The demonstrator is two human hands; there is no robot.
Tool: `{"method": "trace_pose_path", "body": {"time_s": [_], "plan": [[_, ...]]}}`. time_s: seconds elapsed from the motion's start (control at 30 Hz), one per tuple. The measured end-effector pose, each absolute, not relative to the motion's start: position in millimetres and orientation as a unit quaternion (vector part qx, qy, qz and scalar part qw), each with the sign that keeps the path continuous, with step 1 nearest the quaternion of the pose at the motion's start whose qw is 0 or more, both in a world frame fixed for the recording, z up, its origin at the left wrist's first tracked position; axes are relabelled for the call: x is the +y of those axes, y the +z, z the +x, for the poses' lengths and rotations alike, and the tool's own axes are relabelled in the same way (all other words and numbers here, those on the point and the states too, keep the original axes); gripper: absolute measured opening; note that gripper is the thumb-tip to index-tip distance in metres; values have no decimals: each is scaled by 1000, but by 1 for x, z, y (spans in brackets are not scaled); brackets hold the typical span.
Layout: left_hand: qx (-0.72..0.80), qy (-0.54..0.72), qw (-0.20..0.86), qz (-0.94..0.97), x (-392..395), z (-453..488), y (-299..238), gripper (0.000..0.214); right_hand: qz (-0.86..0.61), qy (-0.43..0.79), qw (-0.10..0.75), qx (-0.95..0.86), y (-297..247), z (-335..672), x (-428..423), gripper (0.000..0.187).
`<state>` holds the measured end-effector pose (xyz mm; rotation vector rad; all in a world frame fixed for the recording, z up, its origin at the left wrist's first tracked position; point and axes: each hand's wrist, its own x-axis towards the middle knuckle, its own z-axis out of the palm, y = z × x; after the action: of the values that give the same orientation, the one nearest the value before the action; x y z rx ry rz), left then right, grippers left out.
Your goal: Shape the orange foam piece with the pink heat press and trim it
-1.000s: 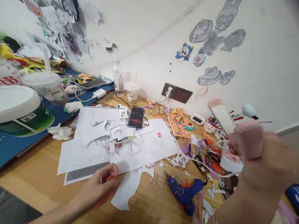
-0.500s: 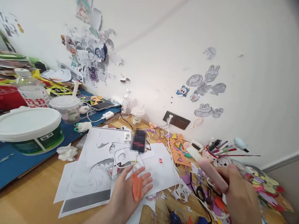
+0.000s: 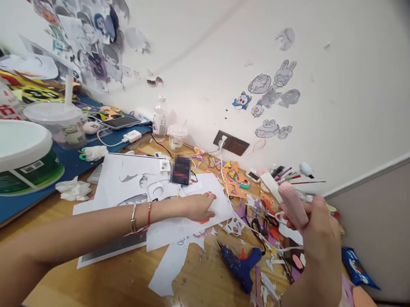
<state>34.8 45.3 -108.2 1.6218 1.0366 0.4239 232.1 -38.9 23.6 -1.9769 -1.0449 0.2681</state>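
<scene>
Palm down, my left hand [image 3: 199, 207] is low over a white sheet [image 3: 219, 209], its fingers bent. An orange piece [image 3: 204, 221] shows beneath the hand's near edge; the fingers partly hide how it is held. A small red piece [image 3: 210, 193] lies by the fingertips. My right hand [image 3: 321, 228] grips a pale pink oblong block [image 3: 293, 205], raised over the right side of the table. A blue glue gun [image 3: 240, 265] lies on the wood between my two arms.
Printed drawings [image 3: 131, 177] lie under my left forearm, and a phone [image 3: 181, 169] stands behind my left hand. A white cable [image 3: 225, 191] runs down from the wall socket [image 3: 222, 140]. Paper scraps [image 3: 233, 226] and scissors [image 3: 258, 227] clutter the right. A green-and-white tub [image 3: 22, 162] stands at left.
My left hand has turned from palm up, with the orange piece on it, to palm down over the sheet. My right hand still holds the pink block. The view has shifted right and down.
</scene>
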Motion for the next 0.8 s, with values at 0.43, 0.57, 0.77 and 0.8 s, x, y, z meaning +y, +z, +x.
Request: {"method": "trace_pose_path", "body": {"time_s": [0.43, 0.57, 0.77, 0.8], "plan": [[367, 71, 275, 886, 33, 35, -136, 31, -787, 123, 449, -404, 22, 244, -36, 56], [353, 141, 307, 873, 34, 32, -138, 34, -776, 141, 446, -423, 23, 236, -34, 55], [274, 373, 441, 769, 47, 15, -87, 52, -779, 151, 401, -457, 23, 238, -30, 61], [256, 420, 464, 737, 49, 12, -76, 50, -778, 157, 394, -463, 21, 238, -29, 63]]}}
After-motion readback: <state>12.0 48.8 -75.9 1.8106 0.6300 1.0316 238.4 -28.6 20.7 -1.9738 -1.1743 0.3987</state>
